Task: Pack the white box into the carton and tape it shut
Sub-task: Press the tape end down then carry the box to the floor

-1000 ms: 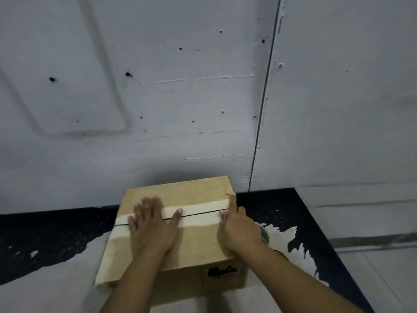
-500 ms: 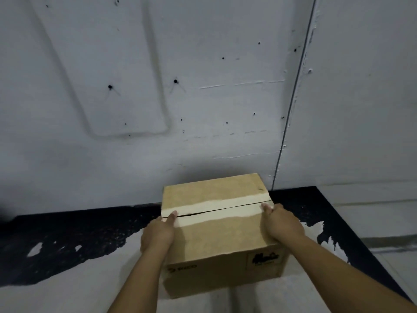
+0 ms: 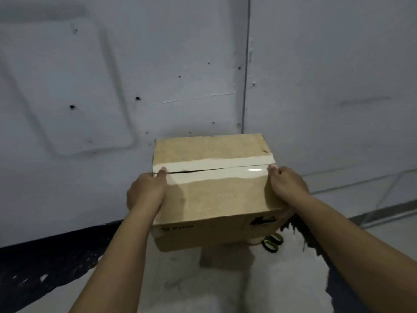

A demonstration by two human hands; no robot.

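I see the brown cardboard carton (image 3: 214, 190) off the bench, left hand (image 3: 145, 192) and right hand (image 3: 287, 185) clamped on its sides, thumbs pinning the white tape strip (image 3: 216, 170); probably seating tape ends.

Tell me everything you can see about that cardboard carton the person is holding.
The carton is a brown cardboard box with its top flaps closed. A pale, glossy strip of tape runs across the top along the seam, where a thin dark gap shows. Dark printing marks the near face. The left hand and right hand grip opposite sides, thumbs resting on the tape ends. It appears lifted above the pale surface, near the grey wall.
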